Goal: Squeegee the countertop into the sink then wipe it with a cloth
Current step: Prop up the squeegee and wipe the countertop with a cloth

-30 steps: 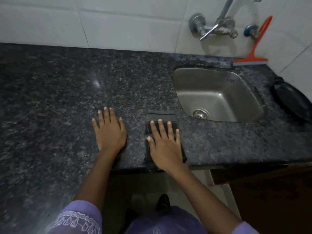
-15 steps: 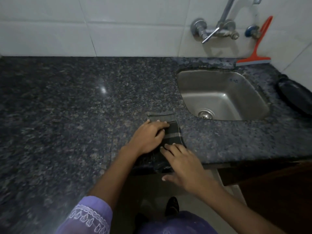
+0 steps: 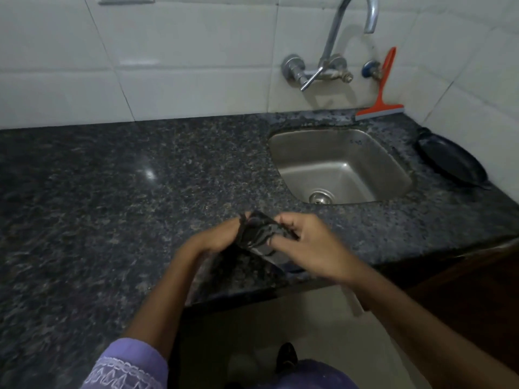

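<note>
Speckled granite countertop (image 3: 118, 192) runs wide and glossy, steel sink (image 3: 362, 153) set in at right, orange squeegee (image 3: 379, 108) propped on the wall. My left hand (image 3: 216, 238) and right hand (image 3: 311, 245) both pinch the dark cloth (image 3: 257, 233) — bunched above the counter's front edge, soft, light, probably floppy — best gathered by its edges.

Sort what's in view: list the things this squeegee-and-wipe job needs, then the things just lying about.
Part of the job:
- dark cloth, held between left hand and right hand
- orange squeegee, leaning against the wall tiles
- countertop
- sink

Just there:
- tap on the wall
- black pan, right of the sink
</note>
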